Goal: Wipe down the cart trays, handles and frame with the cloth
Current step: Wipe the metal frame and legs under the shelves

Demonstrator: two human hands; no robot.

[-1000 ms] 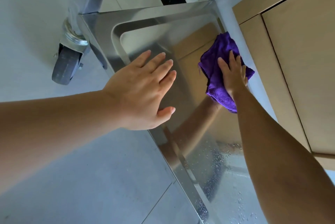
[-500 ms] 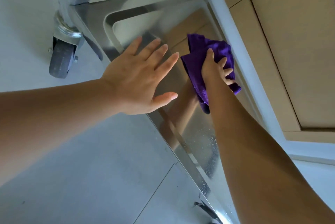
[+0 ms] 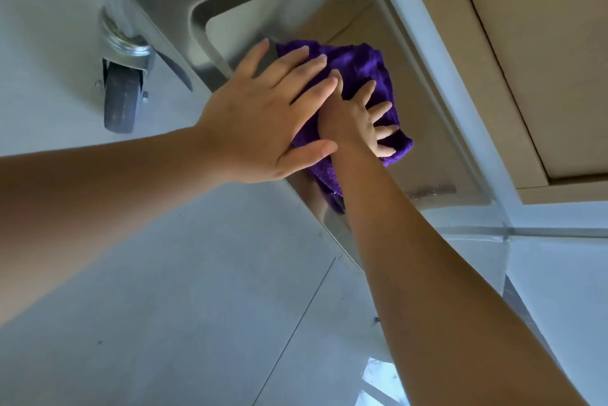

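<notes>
Right hand [image 3: 358, 116] flat, fingers spread, on purple cloth [image 3: 358, 67]; left hand [image 3: 263, 116] open on tray [image 3: 230, 14]

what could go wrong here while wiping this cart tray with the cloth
1. The cart stands on a wheel, and no brake is visible; the left hand leaning on the tray rim might push it rolling.
2. The left hand overlaps the cloth and the right hand, so the next stroke may bump it or be cut short.
3. Bare palms on the shiny steel could leave fresh smudges on wiped areas.
</notes>
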